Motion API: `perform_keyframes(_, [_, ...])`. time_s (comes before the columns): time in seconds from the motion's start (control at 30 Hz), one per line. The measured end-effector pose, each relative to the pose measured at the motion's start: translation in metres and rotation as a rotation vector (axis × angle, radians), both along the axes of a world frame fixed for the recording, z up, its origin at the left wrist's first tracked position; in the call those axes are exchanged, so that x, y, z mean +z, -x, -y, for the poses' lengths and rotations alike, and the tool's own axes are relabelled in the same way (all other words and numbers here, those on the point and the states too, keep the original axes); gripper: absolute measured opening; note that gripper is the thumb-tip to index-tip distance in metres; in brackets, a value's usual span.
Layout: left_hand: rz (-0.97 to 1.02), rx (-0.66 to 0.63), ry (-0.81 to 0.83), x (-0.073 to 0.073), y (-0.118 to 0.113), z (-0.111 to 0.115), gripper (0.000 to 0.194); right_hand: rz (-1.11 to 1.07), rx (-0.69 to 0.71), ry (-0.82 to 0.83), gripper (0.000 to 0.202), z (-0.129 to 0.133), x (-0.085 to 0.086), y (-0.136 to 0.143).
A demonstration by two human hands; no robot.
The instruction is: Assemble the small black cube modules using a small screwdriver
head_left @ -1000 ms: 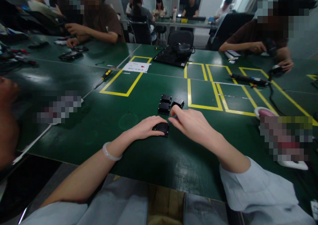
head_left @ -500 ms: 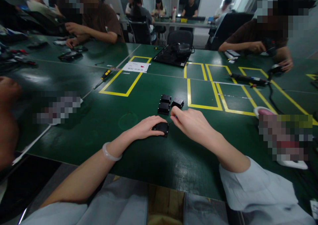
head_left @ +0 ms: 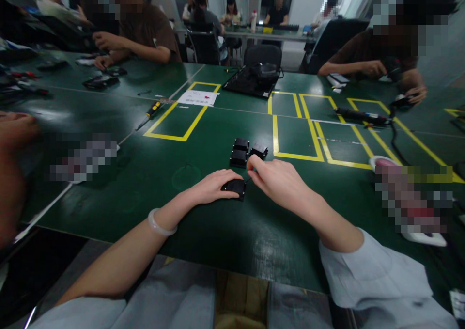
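Observation:
My left hand [head_left: 214, 185] is closed round the left side of a small flat black box [head_left: 236, 188], thumb at the near edge and fingers over the far edge. The box lies on the green tabletop, with shiny screw-like dots at its corners. Pinched in my right hand [head_left: 274, 175] is a thin dark rod [head_left: 248, 180]; its tip meets the box's right far corner, and its other end is hidden by my fingers. Just beyond stand two similar black boxes [head_left: 240, 155] in a column and another black box [head_left: 259, 149] to their right, partly behind my right hand.
Yellow tape outlines [head_left: 298, 155] mark the green table. A yellow-black screwdriver [head_left: 153, 109] and a white paper sheet [head_left: 198, 98] lie to the left. A black tray [head_left: 247, 83] stands at the back, a black cylindrical tool [head_left: 363, 117] at right. Co-workers sit around.
The whole view has shifted very slightly. My hands, the black box and the rod keep the same positions relative to each other.

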State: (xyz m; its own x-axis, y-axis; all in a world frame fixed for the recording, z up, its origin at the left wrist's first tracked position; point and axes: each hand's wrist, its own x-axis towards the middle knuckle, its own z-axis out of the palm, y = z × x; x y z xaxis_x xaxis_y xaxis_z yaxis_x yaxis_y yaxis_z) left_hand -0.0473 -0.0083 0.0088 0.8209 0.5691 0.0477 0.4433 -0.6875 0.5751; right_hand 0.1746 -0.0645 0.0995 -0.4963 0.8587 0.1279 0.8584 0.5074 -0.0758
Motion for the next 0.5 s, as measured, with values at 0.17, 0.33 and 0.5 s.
perform_keyframes(0.17, [0.003, 0.004, 0.005, 0.0006, -0.0003, 0.0004, 0.043, 0.036, -0.025, -0.005, 0.024, -0.0002, 0.0009, 0.0005])
perform_keyframes(0.33, [0.001, 0.004, 0.003, 0.002, -0.0012, 0.001, 0.043, 0.005, 0.0, 0.002, 0.021, 0.0013, 0.0024, 0.0004])
perform_keyframes(0.5, [-0.005, 0.003, -0.003, 0.0011, -0.0011, 0.0007, 0.043, -0.025, 0.006, -0.015, 0.02, 0.0022, 0.0016, -0.0004])
